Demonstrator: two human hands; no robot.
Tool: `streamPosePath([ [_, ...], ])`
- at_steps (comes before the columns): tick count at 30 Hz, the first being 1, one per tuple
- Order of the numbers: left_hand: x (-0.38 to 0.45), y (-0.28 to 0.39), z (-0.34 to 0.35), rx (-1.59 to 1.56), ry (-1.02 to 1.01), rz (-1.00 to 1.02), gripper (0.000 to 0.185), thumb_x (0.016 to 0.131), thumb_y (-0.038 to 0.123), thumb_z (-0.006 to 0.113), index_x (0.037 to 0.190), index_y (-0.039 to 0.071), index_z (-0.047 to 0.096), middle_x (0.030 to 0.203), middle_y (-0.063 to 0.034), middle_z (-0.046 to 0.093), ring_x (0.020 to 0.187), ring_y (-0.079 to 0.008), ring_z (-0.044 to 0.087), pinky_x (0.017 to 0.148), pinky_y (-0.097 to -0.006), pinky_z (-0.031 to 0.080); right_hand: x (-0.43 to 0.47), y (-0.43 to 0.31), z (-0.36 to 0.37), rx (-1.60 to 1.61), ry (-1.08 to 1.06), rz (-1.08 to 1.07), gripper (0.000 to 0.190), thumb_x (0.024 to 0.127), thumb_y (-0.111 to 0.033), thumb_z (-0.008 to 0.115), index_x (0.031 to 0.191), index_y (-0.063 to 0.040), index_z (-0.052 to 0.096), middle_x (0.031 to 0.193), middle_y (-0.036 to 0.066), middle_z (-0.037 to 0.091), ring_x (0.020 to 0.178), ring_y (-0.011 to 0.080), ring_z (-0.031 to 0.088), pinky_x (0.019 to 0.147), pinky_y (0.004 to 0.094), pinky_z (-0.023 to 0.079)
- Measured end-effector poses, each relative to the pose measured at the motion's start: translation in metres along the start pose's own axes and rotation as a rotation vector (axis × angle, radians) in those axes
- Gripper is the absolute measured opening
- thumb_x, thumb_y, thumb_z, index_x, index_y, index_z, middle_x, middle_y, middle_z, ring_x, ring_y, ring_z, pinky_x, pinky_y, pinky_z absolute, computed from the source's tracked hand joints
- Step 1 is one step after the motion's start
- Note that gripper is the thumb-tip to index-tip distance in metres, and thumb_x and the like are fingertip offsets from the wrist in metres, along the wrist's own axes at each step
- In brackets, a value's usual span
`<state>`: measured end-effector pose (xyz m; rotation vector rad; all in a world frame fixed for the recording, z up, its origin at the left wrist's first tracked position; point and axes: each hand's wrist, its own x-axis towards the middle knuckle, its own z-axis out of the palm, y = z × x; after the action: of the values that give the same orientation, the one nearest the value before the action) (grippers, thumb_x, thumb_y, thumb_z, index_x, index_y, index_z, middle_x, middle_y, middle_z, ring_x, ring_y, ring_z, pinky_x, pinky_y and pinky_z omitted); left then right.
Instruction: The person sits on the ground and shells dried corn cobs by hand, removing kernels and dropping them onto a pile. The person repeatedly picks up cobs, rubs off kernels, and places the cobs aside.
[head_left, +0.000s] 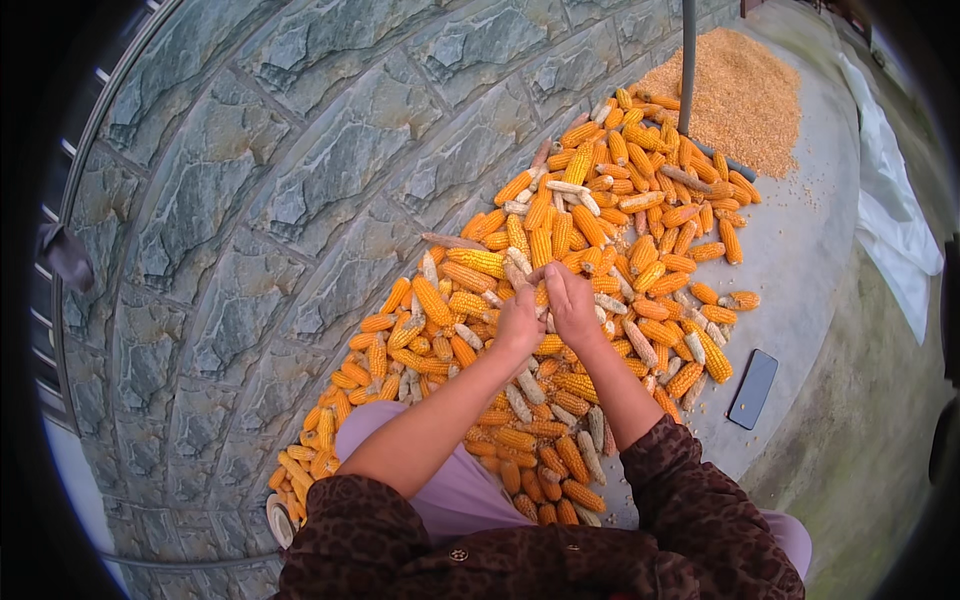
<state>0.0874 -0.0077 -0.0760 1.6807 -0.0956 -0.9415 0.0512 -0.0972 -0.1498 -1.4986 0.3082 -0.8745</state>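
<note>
My left hand (519, 319) and my right hand (571, 298) are close together over a long heap of corn cobs (577, 382). My left hand is closed around a pale, mostly bare cob (514, 274), whose end stands out above the fingers. The fingers of my right hand are bent against my left; an orange cob shows between the hands, and whether my right hand grips it cannot be told. Most cobs around them bear orange or yellow kernels; several stripped, whitish cobs (529, 385) lie among them.
A stone-faced wall (337, 165) runs along the heap's left side. Loose kernels (739, 97) are piled beyond a grey pipe (687, 67). A smartphone (752, 389) lies on the floor at right, near white sheeting (892, 202). A round object (281, 520) is at lower left.
</note>
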Motion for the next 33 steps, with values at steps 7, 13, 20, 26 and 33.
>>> streamPosePath([
  [7,0.01,0.005,-0.015,-0.123,-0.139,-0.256,0.051,0.103,0.056,0.029,0.092,0.008,0.042,0.061,0.0038,0.032,0.048,-0.007,0.024,0.042,-0.0246,0.02,0.001,-0.024,-0.011,0.215,-0.077,0.278,0.034,0.101,-0.033,0.051,0.117,-0.005,0.063,0.064,0.008,0.058,0.054,0.0142,0.053,0.054,0.033,0.045],
  [13,0.001,0.0,0.0,0.084,-0.03,0.008,0.048,0.105,0.051,0.027,0.087,0.009,0.043,0.074,0.002,0.04,0.052,-0.0072,0.027,0.043,-0.025,0.022,-0.002,-0.018,0.009,-0.366,0.124,0.105,0.04,0.094,-0.042,0.057,0.112,-0.008,0.064,0.068,0.015,0.063,0.055,0.0287,0.061,0.054,0.04,0.047],
  [20,0.005,-0.013,-0.001,-0.076,0.032,-0.113,0.044,0.106,0.044,0.028,0.074,0.016,0.039,0.058,0.0046,0.032,0.045,-0.0084,0.022,0.04,-0.0263,0.019,0.003,-0.015,0.008,-0.288,-0.025,-0.012,0.033,0.101,-0.034,0.047,0.11,-0.008,0.065,0.071,0.014,0.063,0.064,0.027,0.062,0.058,0.0389,0.045],
  [26,0.015,-0.003,-0.025,-0.327,-0.231,-0.351,0.048,0.104,0.047,0.028,0.066,0.017,0.033,0.053,0.0057,0.026,0.043,-0.0085,0.021,0.038,-0.0253,0.017,0.007,-0.008,-0.017,0.653,-0.308,0.438,0.034,0.102,-0.033,0.049,0.107,-0.003,0.065,0.063,-0.005,0.043,0.053,0.0046,0.035,0.05,0.0205,0.025],
  [33,-0.002,0.002,-0.01,-0.149,-0.047,-0.054,0.051,0.105,0.049,0.027,0.069,0.014,0.04,0.053,0.006,0.026,0.043,-0.0077,0.019,0.038,-0.0248,0.016,0.005,-0.01,-0.011,0.695,-0.208,0.416,0.014,0.097,-0.019,0.061,0.097,-0.005,0.064,0.067,-0.005,0.048,0.054,0.0025,0.036,0.049,0.0191,0.028],
])
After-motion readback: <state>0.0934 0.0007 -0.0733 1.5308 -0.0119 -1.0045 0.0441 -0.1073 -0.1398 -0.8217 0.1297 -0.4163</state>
